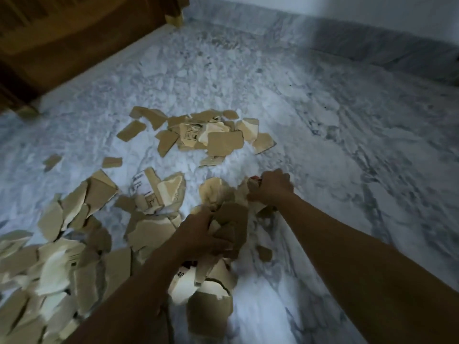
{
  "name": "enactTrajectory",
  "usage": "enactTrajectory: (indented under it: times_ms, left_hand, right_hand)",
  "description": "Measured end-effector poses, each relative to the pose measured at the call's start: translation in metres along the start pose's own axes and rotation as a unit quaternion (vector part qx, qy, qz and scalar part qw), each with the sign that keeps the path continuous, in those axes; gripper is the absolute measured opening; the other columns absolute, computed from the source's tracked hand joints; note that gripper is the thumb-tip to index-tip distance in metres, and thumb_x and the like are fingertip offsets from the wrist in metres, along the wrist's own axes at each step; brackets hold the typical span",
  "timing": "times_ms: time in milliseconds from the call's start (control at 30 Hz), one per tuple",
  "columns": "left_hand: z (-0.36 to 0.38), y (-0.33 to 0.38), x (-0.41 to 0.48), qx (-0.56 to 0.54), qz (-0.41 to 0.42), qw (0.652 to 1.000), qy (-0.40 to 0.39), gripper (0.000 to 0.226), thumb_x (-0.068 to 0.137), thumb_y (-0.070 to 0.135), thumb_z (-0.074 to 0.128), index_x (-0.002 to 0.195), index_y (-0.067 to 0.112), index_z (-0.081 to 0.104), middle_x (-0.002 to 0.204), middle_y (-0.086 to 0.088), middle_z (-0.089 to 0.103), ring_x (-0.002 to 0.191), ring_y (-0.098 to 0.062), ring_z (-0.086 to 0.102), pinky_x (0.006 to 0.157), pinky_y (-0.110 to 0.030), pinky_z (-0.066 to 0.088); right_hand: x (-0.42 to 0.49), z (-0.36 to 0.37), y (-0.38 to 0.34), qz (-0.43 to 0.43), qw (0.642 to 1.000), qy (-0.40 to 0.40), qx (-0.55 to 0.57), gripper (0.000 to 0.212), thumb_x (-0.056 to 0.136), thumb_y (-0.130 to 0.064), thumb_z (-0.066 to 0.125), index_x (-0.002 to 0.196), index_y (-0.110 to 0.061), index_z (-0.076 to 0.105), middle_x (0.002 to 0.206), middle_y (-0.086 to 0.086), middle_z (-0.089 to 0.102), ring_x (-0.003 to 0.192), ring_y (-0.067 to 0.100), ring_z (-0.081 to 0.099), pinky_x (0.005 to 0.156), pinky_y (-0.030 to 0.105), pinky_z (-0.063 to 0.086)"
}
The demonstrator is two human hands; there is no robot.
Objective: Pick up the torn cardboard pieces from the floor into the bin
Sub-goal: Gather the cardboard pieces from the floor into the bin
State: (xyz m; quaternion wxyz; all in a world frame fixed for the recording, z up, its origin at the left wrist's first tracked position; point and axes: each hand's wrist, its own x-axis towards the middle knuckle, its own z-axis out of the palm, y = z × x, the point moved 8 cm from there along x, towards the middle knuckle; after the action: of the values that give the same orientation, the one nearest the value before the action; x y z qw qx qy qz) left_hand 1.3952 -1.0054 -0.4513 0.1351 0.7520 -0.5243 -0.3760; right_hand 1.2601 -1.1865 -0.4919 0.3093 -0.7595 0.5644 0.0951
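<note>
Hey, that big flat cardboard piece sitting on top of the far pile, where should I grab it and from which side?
Pinch the big flat piece at its near edge, coming from your side, thumb on top and fingers underneath. It lies flat on other scraps, so that edge likely sits clear of the marble floor, leaving room for a grip. The right hand is closer.

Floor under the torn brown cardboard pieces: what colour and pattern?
The floor is white with grey marble-like veining; head view shows it.
</note>
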Motion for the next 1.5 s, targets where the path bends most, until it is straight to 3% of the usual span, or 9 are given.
enactTrajectory:
  times_ms: [233,467,600,733,833,1000,1200,1367,1500]
  left_hand:
    - [-0.026,-0.052,-0.015,-0.105,-0.081,0.99,0.056,0.037,0.062,0.036,0.091,0.09,0.038,0.067,0.084,0.016,0.071,0.077,0.005,0.065,0.06,-0.014,0.046]
    - [-0.068,-0.03,0.056,-0.05,-0.104,0.991,0.069,0.03,0.067,0.033,0.088,0.083,0.026,0.063,0.079,0.009,0.061,0.074,-0.006,0.058,0.059,-0.023,0.047]
    - [-0.054,-0.017,0.107,0.016,-0.054,0.997,0.051,0.038,0.067,0.021,0.088,0.096,0.017,0.064,0.082,0.003,0.061,0.085,-0.02,0.064,0.054,-0.019,0.039]
    - [-0.036,-0.028,0.123,0.055,-0.06,0.995,0.061,0.058,0.064,0.03,0.089,0.111,0.011,0.06,0.096,-0.005,0.061,0.094,-0.028,0.063,0.067,-0.026,0.041]
    - [-0.033,-0.037,0.119,0.046,-0.077,0.993,0.072,0.082,0.062,0.037,0.087,0.13,0.016,0.047,0.111,-0.01,0.063,0.103,-0.034,0.062,0.074,-0.032,0.044]
    - [-0.053,-0.035,0.097,-0.052,-0.096,0.978,0.177,0.078,0.062,0.03,0.09,0.124,0.018,0.045,0.098,-0.004,0.06,0.089,-0.024,0.058,0.07,-0.03,0.042]
    - [-0.098,-0.02,0.074,-0.104,-0.071,0.969,0.213,0.052,0.061,0.035,0.09,0.103,0.017,0.066,0.093,-0.002,0.072,0.088,-0.021,0.069,0.077,-0.041,0.059]
    - [-0.118,-0.004,0.052,-0.167,-0.064,0.96,0.214,0.061,0.057,0.032,0.093,0.111,0.018,0.068,0.1,0.002,0.074,0.093,-0.018,0.071,0.086,-0.046,0.059]
    - [-0.117,-0.001,0.033,-0.212,-0.069,0.951,0.214,0.076,0.047,0.047,0.091,0.115,0.025,0.066,0.104,0.008,0.074,0.096,-0.015,0.071,0.087,-0.043,0.059]
  right_hand:
    - [0.007,0.03,0.004,0.002,0.993,0.007,0.119,0.068,0.079,-0.037,0.079,0.132,-0.011,0.045,0.13,0.013,0.053,0.117,0.031,0.054,0.079,0.033,0.043]
    - [-0.015,-0.033,0.026,-0.049,0.995,0.086,0.01,0.059,0.075,-0.037,0.083,0.118,-0.018,0.046,0.11,0.008,0.062,0.099,0.032,0.062,0.069,0.035,0.047]
    - [-0.034,-0.02,0.056,-0.082,0.979,0.126,-0.137,0.054,0.086,-0.033,0.066,0.123,-0.022,0.029,0.105,0.009,0.061,0.086,0.032,0.061,0.061,0.034,0.042]
    - [-0.036,0.0,0.083,-0.04,0.984,0.16,-0.066,0.067,0.082,-0.022,0.07,0.138,-0.023,0.032,0.11,0.006,0.062,0.093,0.034,0.061,0.069,0.037,0.047]
    - [-0.031,0.0,0.087,-0.028,0.983,0.181,-0.01,0.032,0.083,-0.014,0.065,0.111,-0.014,0.049,0.105,0.009,0.062,0.091,0.034,0.06,0.067,0.035,0.045]
    - [-0.033,0.001,0.082,-0.025,0.98,0.194,-0.024,0.039,0.085,-0.017,0.067,0.115,-0.019,0.043,0.099,0.009,0.06,0.085,0.034,0.062,0.062,0.033,0.041]
    - [-0.042,-0.014,0.089,-0.004,0.991,0.078,0.106,0.036,0.078,-0.03,0.076,0.102,-0.019,0.052,0.092,0.005,0.061,0.087,0.03,0.063,0.065,0.029,0.041]
    - [-0.083,0.015,0.048,-0.091,0.989,-0.113,-0.04,0.064,0.063,-0.032,0.09,0.118,-0.017,0.062,0.12,0.005,0.062,0.113,0.024,0.06,0.078,0.023,0.042]
    - [-0.105,0.071,0.03,-0.145,0.978,-0.117,-0.089,0.068,0.069,-0.033,0.084,0.128,-0.017,0.054,0.128,0.005,0.051,0.114,0.028,0.056,0.085,0.029,0.045]
